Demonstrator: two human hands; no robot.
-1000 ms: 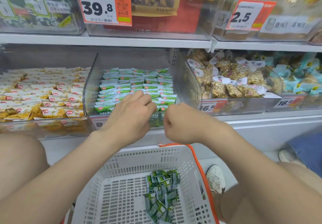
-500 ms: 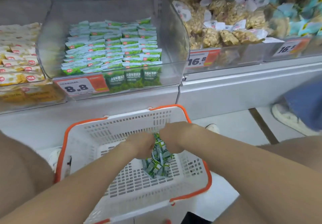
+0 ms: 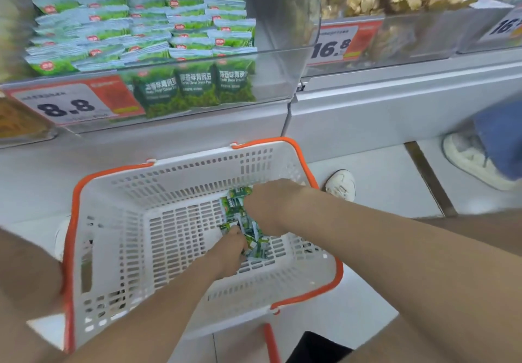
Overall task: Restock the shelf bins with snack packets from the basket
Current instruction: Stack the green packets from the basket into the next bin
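Observation:
A white plastic basket [image 3: 118, 221] with an orange rim stands on the floor below the shelf. A small heap of green snack packets [image 3: 238, 215] lies at its right side. My left hand [image 3: 230, 249] is down in the basket, its fingers curled into the near side of the heap. My right hand [image 3: 271, 207] reaches in from the right and closes over the packets from above. Above, the clear shelf bin [image 3: 271, 60] marked 8.8 holds rows of the same green packets [image 3: 147, 23].
A second clear bin [image 3: 409, 37] marked 16.8 with brown snack bags sits to the right. My white shoe [image 3: 340, 184] is beside the basket. Another person's shoe and blue trouser leg [image 3: 480, 153] stand at the right on the floor.
Both hands left the 8.8 bin, dropped into the basket and closed on the heap of green packets. The view tilted down toward the basket.

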